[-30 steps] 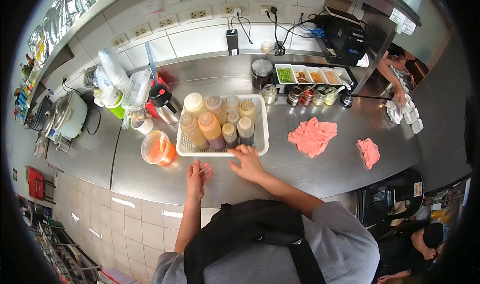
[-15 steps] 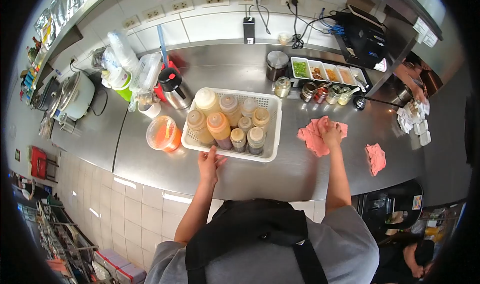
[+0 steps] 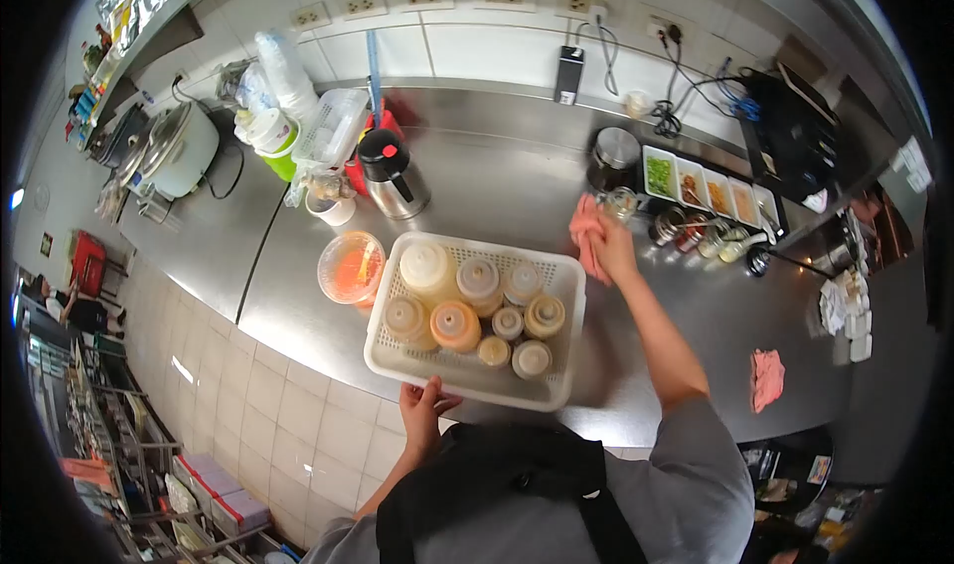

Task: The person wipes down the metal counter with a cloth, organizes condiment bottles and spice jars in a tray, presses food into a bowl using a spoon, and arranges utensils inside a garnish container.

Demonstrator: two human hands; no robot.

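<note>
My left hand (image 3: 421,411) grips the front rim of a white plastic basket (image 3: 487,389), thumb on the edge and fingers partly hidden below. Several squeeze bottles (image 3: 455,323) with pale caps stand upright inside it. My right hand (image 3: 612,248) is closed on a pink cloth (image 3: 586,232), bunched on the steel counter just beyond the basket's right back corner. A small glass jar (image 3: 621,203) is right beside that cloth. To the basket's left is a clear tub (image 3: 350,268) of orange contents with a utensil in it.
A steel thermos jug (image 3: 394,174) stands behind the tub. At the back right are a metal canister (image 3: 613,159), a tray of white topping containers (image 3: 688,184) and several spice jars (image 3: 668,226). A second pink cloth (image 3: 766,380) lies on the right. A rice cooker (image 3: 179,152) stands far left.
The basket has come toward me, its front now near the counter edge, with my left hand on its rim. My right hand has carried the cloth left and back, toward the jars.
</note>
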